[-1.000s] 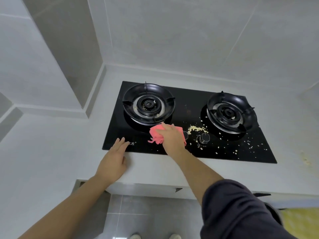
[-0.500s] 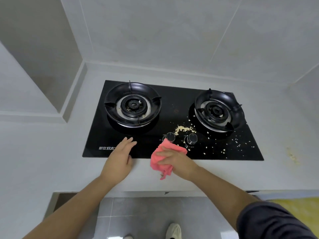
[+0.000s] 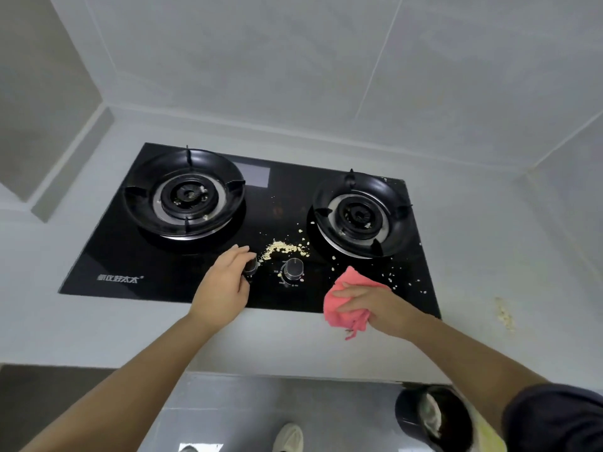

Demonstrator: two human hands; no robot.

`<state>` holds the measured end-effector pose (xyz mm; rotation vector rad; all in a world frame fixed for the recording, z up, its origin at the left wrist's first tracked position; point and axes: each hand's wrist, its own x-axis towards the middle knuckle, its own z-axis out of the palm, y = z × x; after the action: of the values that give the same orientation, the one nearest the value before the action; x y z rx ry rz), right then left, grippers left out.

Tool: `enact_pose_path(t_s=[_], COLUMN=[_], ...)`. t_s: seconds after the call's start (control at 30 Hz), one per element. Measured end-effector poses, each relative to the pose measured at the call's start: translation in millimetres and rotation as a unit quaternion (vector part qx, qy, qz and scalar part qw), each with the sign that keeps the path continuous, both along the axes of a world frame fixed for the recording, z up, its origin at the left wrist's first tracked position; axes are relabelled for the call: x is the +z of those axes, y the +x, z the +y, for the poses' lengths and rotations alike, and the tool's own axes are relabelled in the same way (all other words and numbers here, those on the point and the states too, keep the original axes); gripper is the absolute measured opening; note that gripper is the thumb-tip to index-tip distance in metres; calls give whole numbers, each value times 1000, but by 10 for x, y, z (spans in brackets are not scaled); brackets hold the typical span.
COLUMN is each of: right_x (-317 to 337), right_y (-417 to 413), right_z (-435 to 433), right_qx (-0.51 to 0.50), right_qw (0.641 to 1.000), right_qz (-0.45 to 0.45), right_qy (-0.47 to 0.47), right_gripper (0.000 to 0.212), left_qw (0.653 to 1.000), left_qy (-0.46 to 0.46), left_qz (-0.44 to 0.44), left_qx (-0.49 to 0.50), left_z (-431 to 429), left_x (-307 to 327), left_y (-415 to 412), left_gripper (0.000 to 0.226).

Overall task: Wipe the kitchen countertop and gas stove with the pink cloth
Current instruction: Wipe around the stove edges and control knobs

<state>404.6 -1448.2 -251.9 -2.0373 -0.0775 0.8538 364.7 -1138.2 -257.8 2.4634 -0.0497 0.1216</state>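
Pink bunched cloth (image 3: pixel 346 309) is now at the front right edge of the black glass gas stove (image 3: pixel 156 256), straddling the rim where the glass meets the pale grey surface (image 3: pixel 98 324). I note it has travelled: a second ago it lay in front of the left burner, and half a second ago it hung off the front edge below the knobs. The right hand (image 3: pixel 383 308) grips it, fingers (image 3: pixel 350 293) curled over the top of the wad, with a loose tail hanging toward me.

The left hand (image 3: pixel 225 285) has also shifted, from the stove's front left edge to the round black left control knob (image 3: pixel 251 268). Its fingers curl around that knob; I judge this to be a bracing hold.

The heap of yellowish crumbs (image 3: pixel 284 247) between the burners is untouched, and the scattered crumbs (image 3: pixel 391 279) lie just beyond the cloth. A yellowish stain (image 3: pixel 504 316) marks the surface well to the right.

My assessment: the left half of the glass reads clean and the right half is outstanding. The cloth is placed to sweep the right front corner. The hand on the knob risks turning it.
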Motion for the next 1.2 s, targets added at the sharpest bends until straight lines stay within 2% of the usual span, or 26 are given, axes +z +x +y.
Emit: enact_pose_path(t_s=[0.03, 0.07, 0.1, 0.2, 0.23, 0.3, 0.37, 0.4, 0.43, 0.47, 0.5, 0.57, 0.73, 0.83, 0.97, 1.1, 1.2], right_x=[-11, -55, -27, 113, 167, 296, 422, 482, 477, 537, 559, 685, 969, 1028, 1013, 846, 651], right_y=[72, 111, 139, 164, 210, 267, 363, 418, 460, 479, 523, 572, 746, 816, 1040, 1204, 1232], right_z=[-141, -297, -460, -893, -1014, -1182, -1312, -1356, -1461, -1509, -1550, -1520, -1198, -978, -289, 690, 1219], right_qx=[2, 3, -29, 8, 13, 41, 8, 10, 18, 40, 78, 101, 16, 0, 69, 148, 204], right_qw=[1000, 1000, 999, 1000, 1000, 999, 997, 998, 996, 987, 972, 966, 988, 994, 988, 971, 948], right_qz=[25, 10, 25, -19, -11, -4, 64, 61, 41, 5, -60, -63, -59, -54, -104, -176, -223], right_qy=[4, -12, -10, -6, 25, 19, 30, -11, -83, -154, -215, -231, -139, -95, -94, -66, -95], right_gripper=[46, 44, 43, 59, 56, 32, 33, 27, 12, 17, 32, 38, 47, 53, 38, 34, 36], left_qw=[1000, 1000, 1000, 1000, 1000, 999, 999, 998, 998, 997, 997, 997, 996, 996, 995, 993, 990], left_qy=[2, 7, 10, 21, 25, 35, 49, 56, 63, 69, 73, 77, 76, 72, 65, 70, 84], left_qz=[0, 0, -1, -7, -7, -2, 2, 3, 5, 9, 13, 22, 35, 54, 73, 98, 109], left_qx=[5, 8, 11, 10, 10, 10, 10, 11, 14, 17, 20, 24, 24, 21, 24, 8, -1], left_z=[-61, -104, -180, -329, -394, -430, -424, -401, -381, -367, -355, -334, -269, -208, -42, 156, 266], left_x=[-8, -13, -16, -24, -26, -30, -31, -33, -36, -45, -56, -68, -18, -33, -43, -123, -158], left_y=[21, 41, 77, 155, 174, 194, 212, 221, 230, 231, 222, 213, 313, 325, 408, 407, 421], left_gripper=[51, 51, 51, 51, 51, 51, 51, 51, 51, 51, 51, 51, 44, 43, 43, 47, 51])
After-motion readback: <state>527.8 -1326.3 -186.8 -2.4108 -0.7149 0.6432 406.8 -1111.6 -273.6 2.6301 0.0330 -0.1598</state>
